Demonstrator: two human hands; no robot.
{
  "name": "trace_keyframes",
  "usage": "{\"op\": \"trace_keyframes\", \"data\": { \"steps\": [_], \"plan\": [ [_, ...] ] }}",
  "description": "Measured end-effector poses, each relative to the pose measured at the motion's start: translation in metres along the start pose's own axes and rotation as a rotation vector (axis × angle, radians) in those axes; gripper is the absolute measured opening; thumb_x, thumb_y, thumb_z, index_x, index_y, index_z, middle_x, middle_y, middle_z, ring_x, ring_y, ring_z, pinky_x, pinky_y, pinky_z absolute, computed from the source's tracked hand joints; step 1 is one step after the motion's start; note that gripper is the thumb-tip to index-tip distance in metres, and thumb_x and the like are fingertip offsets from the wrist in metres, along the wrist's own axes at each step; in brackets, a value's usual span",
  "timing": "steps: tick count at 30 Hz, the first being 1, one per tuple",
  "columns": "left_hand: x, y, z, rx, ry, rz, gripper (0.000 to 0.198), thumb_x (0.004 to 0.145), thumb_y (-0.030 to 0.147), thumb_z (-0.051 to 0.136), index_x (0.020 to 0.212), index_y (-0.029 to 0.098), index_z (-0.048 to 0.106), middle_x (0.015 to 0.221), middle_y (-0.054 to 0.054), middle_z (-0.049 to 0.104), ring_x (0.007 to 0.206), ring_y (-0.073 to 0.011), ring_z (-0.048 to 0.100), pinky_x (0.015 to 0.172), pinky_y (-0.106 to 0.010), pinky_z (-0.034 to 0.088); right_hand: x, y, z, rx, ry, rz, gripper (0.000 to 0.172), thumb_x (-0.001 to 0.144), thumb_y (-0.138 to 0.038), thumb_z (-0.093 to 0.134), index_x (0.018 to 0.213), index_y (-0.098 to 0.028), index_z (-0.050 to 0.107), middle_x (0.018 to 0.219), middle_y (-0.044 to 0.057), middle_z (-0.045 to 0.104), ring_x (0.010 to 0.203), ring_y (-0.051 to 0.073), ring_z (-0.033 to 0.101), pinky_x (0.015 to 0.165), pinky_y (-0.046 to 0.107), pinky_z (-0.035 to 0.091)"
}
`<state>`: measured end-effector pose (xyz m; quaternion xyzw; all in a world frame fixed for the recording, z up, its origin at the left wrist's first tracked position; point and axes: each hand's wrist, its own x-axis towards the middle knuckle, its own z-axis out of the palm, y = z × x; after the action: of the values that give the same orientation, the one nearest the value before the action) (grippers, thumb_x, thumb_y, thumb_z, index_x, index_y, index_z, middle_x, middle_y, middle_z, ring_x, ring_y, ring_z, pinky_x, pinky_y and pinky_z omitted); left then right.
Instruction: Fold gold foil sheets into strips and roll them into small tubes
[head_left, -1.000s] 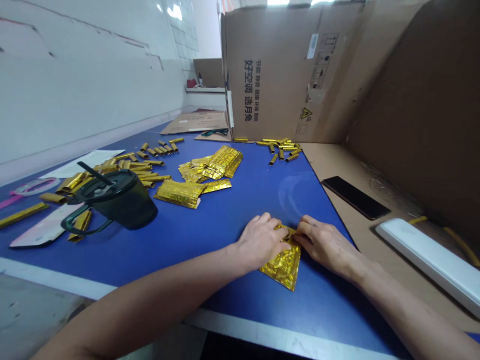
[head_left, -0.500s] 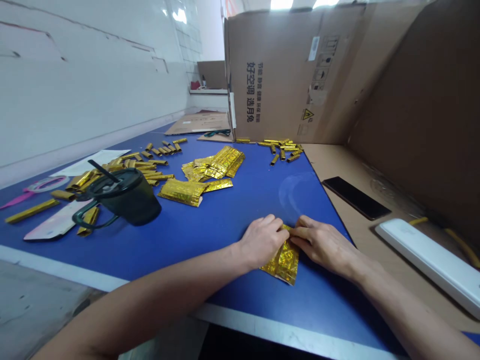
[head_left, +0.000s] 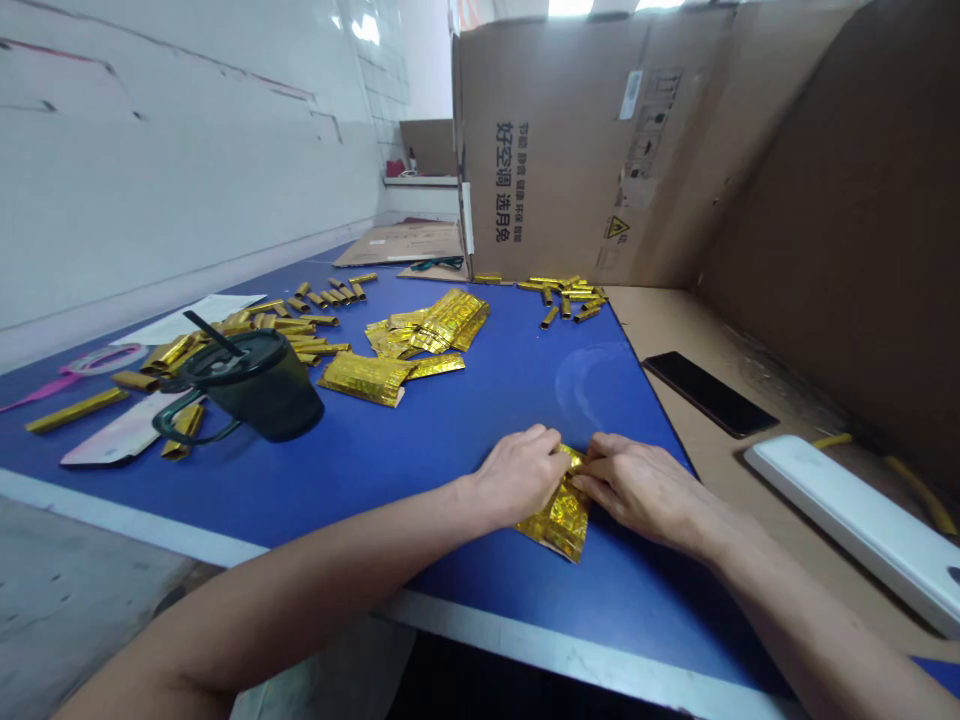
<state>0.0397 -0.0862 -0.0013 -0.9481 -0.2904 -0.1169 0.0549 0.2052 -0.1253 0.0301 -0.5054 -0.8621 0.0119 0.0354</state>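
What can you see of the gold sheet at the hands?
The gold sheet looks like shiny, creased foil with a patterned surface; a thin pale strip shows along its near edge. It lies on the blue table, its near end roughly flat. The left hand covers its left side, and the right hand has fingertips at its right side, toward the far end. The hands hide much of that end, so any fold there can't be confirmed.

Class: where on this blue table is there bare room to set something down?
Bare table: between the green cup and left hand; also beyond the right hand, between flat gold pieces and the table's right edge. Crowded: left of and beyond the cup, among gold tubes.
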Motion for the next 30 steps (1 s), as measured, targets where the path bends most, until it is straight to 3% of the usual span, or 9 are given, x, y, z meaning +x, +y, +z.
{"op": "trace_keyframes", "data": {
  "steps": [8, 13, 19, 24, 30],
  "plan": [
    [-0.004, -0.015, -0.018, -0.166, -0.129, 0.005, 0.017, 0.079, 0.023, 0.043, 0.085, 0.020, 0.059, 0.082, -0.003, 0.052, 0.081, -0.0151, 0.047, 0.072, -0.027, 0.040, -0.001, 0.002, 0.000, -0.017, -0.036, -0.037, 0.021, 0.080, -0.032, 0.043, 0.073, -0.023, 0.062, 0.075, 0.003, 0.054, 0.070, 0.016, 0.052, 0.057, 0.027, 0.039],
    [-0.005, -0.017, -0.016, -0.224, -0.096, -0.015, 0.020, 0.080, 0.023, 0.043, 0.089, 0.021, 0.061, 0.091, -0.004, 0.051, 0.088, -0.0149, 0.046, 0.078, -0.027, 0.039, -0.001, 0.000, 0.001, -0.044, -0.010, 0.005, 0.015, 0.078, -0.027, 0.046, 0.075, -0.022, 0.060, 0.075, 0.004, 0.053, 0.068, 0.016, 0.052, 0.056, 0.027, 0.038],
    [-0.005, -0.018, -0.014, -0.251, -0.104, -0.002, 0.021, 0.081, 0.024, 0.042, 0.091, 0.017, 0.059, 0.086, -0.004, 0.053, 0.088, -0.0147, 0.046, 0.078, -0.026, 0.040, -0.001, -0.003, 0.003, -0.050, 0.015, -0.026, 0.017, 0.080, -0.023, 0.043, 0.073, -0.021, 0.058, 0.075, 0.004, 0.053, 0.068, 0.015, 0.051, 0.059, 0.027, 0.038],
    [-0.006, -0.017, -0.010, -0.221, -0.093, -0.002, 0.021, 0.082, 0.022, 0.039, 0.091, 0.017, 0.057, 0.085, -0.004, 0.052, 0.087, -0.0149, 0.045, 0.077, -0.026, 0.040, -0.003, -0.003, 0.001, -0.055, 0.028, -0.022, 0.015, 0.078, -0.024, 0.046, 0.085, -0.021, 0.059, 0.079, 0.004, 0.053, 0.071, 0.015, 0.050, 0.062, 0.027, 0.039],
    [-0.006, -0.014, -0.007, -0.112, -0.096, 0.031, 0.024, 0.084, 0.023, 0.035, 0.081, 0.017, 0.058, 0.078, -0.004, 0.052, 0.080, -0.0155, 0.045, 0.072, -0.027, 0.039, -0.005, -0.008, -0.004, -0.021, -0.037, -0.023, 0.023, 0.080, -0.021, 0.041, 0.072, -0.019, 0.063, 0.080, 0.006, 0.058, 0.075, 0.016, 0.054, 0.067, 0.028, 0.041]
  ]
}}
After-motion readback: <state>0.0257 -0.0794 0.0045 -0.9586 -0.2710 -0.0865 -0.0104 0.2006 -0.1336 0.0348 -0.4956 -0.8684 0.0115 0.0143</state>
